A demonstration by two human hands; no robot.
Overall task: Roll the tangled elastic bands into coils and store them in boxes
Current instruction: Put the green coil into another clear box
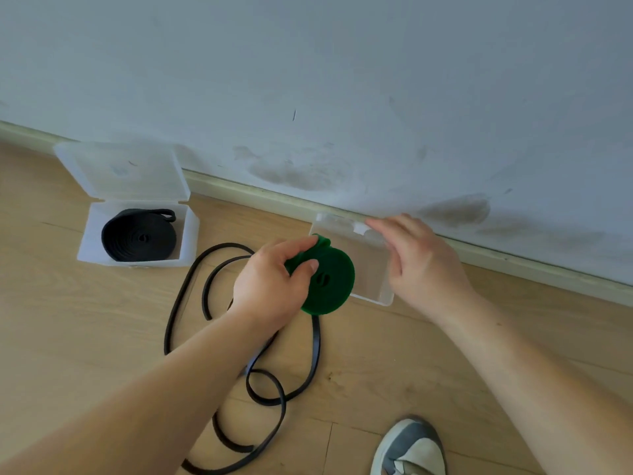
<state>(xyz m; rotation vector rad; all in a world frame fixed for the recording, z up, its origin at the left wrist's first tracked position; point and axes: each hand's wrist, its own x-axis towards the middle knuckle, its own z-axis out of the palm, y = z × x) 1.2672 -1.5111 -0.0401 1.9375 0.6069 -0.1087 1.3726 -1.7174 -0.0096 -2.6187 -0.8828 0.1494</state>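
My left hand (270,286) grips a rolled green elastic band coil (330,281), thumb across its face, holding it just over the near left part of a clear plastic box (373,269) by the wall. My right hand (418,258) holds the box's far right side, fingers curled over its rim. A loose black elastic band (212,299) lies tangled on the floor under my left arm. Another clear box (90,234) at the left stands with its lid up and holds a coiled black band (138,240).
A pale wall with scuff marks and a skirting board (260,195) runs right behind both boxes. The floor is light wood. My shoe (409,447) shows at the bottom right, close to the black band's loops.
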